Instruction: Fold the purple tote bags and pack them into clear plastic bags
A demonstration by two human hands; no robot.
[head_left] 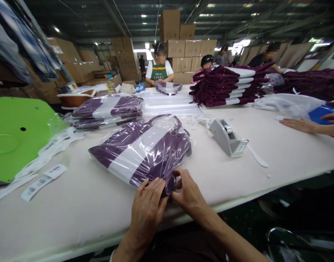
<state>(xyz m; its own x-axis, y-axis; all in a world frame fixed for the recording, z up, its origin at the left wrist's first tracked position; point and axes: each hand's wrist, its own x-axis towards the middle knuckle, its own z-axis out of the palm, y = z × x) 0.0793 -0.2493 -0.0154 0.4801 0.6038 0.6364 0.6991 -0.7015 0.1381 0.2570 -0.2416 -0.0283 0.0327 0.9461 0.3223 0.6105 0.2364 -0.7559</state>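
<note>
A purple handbag (164,145) lies in a clear plastic bag on the table before me, a broad white band across its middle and its looped handle toward the far side. Its near corner sits between my hands. My left hand (148,205) is closed on the near edge, fingers together on top of the plastic and thumb by the corner. Thumb and fingers of my right hand (186,191) pinch the plastic at that same corner; the exact fold between them is hidden. A grey tape dispenser (227,137) stands to the right, apart from both hands.
More wrapped purple bags (109,107) lie behind on the left. Barcode labels (44,182) and a green sheet (22,138) are at the left. A stack of purple bags (232,85) stands at the back right. A co-worker's hand (299,124) rests on the table's right side.
</note>
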